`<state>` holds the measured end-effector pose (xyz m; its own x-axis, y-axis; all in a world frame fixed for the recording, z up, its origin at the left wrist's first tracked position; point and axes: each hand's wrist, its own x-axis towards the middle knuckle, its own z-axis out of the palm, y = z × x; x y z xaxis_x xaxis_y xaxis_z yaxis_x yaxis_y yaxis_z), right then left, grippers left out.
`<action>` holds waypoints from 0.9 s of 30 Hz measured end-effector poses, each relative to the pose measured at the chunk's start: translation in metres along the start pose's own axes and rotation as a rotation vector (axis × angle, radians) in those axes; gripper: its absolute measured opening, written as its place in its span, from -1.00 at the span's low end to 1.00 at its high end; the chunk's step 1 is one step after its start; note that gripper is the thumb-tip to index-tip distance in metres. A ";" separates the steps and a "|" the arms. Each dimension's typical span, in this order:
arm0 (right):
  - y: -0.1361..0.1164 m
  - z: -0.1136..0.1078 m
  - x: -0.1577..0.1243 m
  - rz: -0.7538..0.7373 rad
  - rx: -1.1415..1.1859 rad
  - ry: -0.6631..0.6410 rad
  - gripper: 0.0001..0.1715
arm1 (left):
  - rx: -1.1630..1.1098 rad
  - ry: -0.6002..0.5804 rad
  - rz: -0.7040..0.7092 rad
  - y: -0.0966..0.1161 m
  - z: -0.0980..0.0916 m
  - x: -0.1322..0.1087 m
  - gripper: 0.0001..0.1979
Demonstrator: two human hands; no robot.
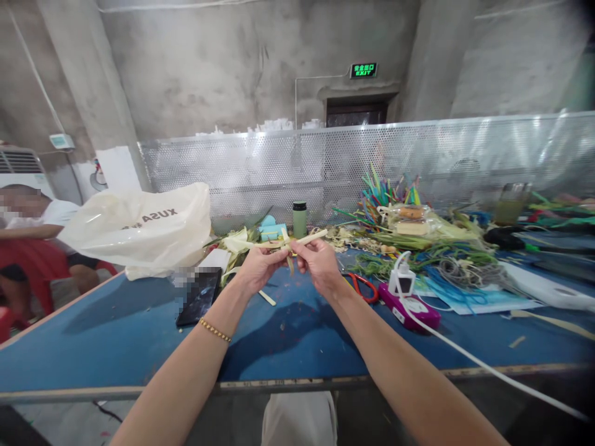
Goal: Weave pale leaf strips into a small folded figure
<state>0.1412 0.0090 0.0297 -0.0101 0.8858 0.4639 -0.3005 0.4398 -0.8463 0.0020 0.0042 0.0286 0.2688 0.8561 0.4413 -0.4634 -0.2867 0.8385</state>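
Note:
Both my hands meet above the middle of the blue table (153, 347), fingers pinched together. Between them are pale yellow-green leaf strips (312, 236) that cross one another, with ends sticking out up, down and to the right. My left hand (264, 265) pinches the strips from the left. My right hand (320, 263) grips them close by, thumb and forefinger near the crossing point. How the strips are folded under the fingertips is hidden. A short loose strip (267, 298) lies on the table just below my left hand.
Red-handled scissors (365, 288) and a purple power strip (409, 308) with a white cable lie right. A black tablet or phone (199, 297) and white plastic bag (139, 229) are left. Behind stand a green bottle (300, 220) and coloured strips (385, 192). A person sits far left.

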 end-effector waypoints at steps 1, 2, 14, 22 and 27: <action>0.000 0.000 0.000 0.000 -0.003 -0.006 -0.63 | -0.002 0.006 0.001 0.000 -0.001 0.000 -0.75; -0.001 0.000 -0.001 -0.001 -0.005 -0.010 -0.63 | -0.005 0.017 -0.002 0.000 -0.001 0.000 -0.75; -0.001 0.000 -0.002 -0.020 -0.056 -0.014 -0.66 | 0.026 -0.044 -0.052 0.004 0.003 -0.001 -0.78; 0.002 0.001 -0.001 0.006 -0.068 -0.023 -0.67 | -0.010 0.085 -0.027 0.002 0.000 0.001 -0.82; -0.006 -0.006 0.002 0.047 -0.198 0.097 -0.57 | 0.010 0.185 -0.026 -0.001 -0.007 0.004 -0.81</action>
<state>0.1485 0.0094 0.0342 0.0753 0.9120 0.4032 -0.1088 0.4095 -0.9058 -0.0027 0.0110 0.0278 0.1200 0.9276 0.3537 -0.4495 -0.2669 0.8525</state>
